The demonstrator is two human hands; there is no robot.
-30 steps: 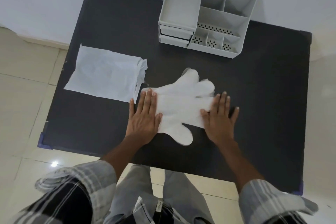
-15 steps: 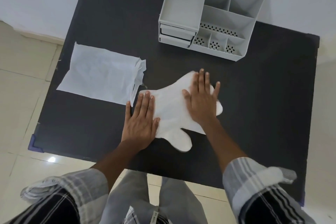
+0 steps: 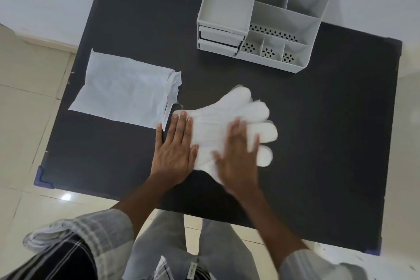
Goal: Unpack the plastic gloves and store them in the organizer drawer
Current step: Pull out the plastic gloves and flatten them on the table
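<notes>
A flat stack of white plastic gloves (image 3: 241, 116) lies in the middle of the black table (image 3: 329, 143), fingers pointing right. My left hand (image 3: 175, 150) presses flat on the cuff end, fingers spread. My right hand (image 3: 238, 157) lies flat over the palm and thumb part of the gloves and is blurred by motion. The torn, empty plastic packet (image 3: 122, 93) lies flat to the left. The grey organizer (image 3: 268, 13) stands at the table's far edge with its two small drawers (image 3: 218, 38) shut.
The organizer's open compartments (image 3: 284, 22) hold nothing visible. A white wall runs behind the table. The table's near edge is just above my knees, with tiled floor on the left.
My right hand has slid back from the glove fingers toward me over the palm part, uncovering the fingers. My left hand stays on the cuff.
</notes>
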